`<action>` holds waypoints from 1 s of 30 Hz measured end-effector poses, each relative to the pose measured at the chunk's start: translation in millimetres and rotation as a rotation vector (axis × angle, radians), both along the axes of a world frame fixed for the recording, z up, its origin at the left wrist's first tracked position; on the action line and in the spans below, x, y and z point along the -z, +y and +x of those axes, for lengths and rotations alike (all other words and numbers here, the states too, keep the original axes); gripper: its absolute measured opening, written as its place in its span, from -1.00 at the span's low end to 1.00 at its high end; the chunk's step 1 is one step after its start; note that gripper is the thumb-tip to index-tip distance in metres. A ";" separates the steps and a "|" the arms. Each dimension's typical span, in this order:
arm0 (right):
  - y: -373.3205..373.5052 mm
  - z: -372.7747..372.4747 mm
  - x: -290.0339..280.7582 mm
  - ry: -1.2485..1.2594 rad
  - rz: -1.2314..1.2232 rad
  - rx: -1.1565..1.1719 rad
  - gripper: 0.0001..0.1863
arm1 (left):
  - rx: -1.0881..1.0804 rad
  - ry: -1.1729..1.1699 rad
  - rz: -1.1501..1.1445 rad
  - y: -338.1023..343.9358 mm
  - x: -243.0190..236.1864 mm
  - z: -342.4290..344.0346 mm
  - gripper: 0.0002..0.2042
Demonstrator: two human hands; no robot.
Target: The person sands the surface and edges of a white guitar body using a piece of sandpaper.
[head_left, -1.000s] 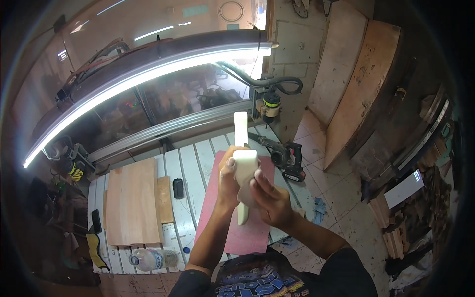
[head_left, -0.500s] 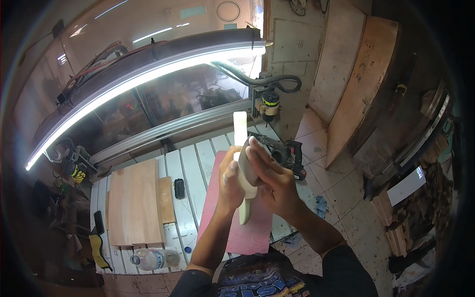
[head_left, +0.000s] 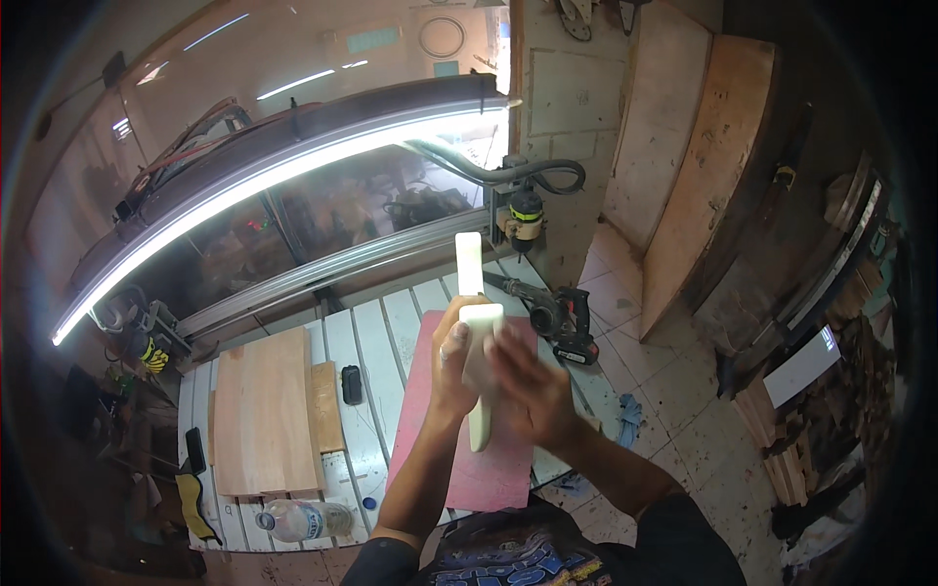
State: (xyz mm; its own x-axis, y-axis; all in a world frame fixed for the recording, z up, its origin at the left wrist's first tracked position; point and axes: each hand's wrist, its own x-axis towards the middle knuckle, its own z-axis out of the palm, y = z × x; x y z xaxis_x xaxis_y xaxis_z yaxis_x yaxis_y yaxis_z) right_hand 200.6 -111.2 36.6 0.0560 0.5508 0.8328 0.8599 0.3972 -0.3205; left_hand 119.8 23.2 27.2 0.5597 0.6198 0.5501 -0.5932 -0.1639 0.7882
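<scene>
My left hand (head_left: pixel 451 369) is wrapped round a pale cream shaped piece (head_left: pixel 469 264), apparently wood, and holds it up above a pink board (head_left: pixel 459 479). The piece has a long straight arm at the far end, a squared block in the middle and a rounded tail below. My right hand (head_left: pixel 539 393) is at the right side of the piece, its fingers extended and smeared by motion. A grey-brown flexible sheet (head_left: pixel 477 367), like sandpaper, shows partly between the right fingers and the piece.
On the slatted white table (head_left: pixel 369 337) lie wooden panels (head_left: pixel 264 410), a black case (head_left: pixel 352 384), a plastic bottle (head_left: pixel 303 520) and a cordless blower-like tool (head_left: pixel 557 317). A bright light tube (head_left: pixel 283 176) and a machine spindle (head_left: pixel 525 210) stand beyond. A blue rag (head_left: pixel 630 418) lies right.
My right hand has moved down and slightly right along the piece, drawing the grey-brown sheet downward and uncovering the squared block. The left hand keeps its grip; the view has shifted slightly.
</scene>
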 end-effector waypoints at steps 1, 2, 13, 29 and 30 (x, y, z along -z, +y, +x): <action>6.6 0.7 -18.8 0.112 -0.038 -0.027 -0.32 | -0.007 0.014 0.000 -1.9 0.6 -0.5 -0.37; 9.6 1.8 -31.9 0.217 -0.071 -0.052 -0.31 | -0.013 0.021 0.004 -5.0 -3.8 -0.6 -0.37; 17.6 7.8 -15.7 0.309 0.040 -0.030 -0.31 | -0.130 0.071 0.052 -18.4 -7.3 -2.6 -0.31; -1.9 23.5 -17.2 -0.033 -0.080 -0.009 -0.29 | 0.031 0.001 -0.187 -16.7 -6.8 12.4 -0.37; 5.7 25.7 -30.4 0.035 -0.056 -0.025 -0.28 | -0.026 0.041 -0.217 -17.0 -7.7 14.2 -0.37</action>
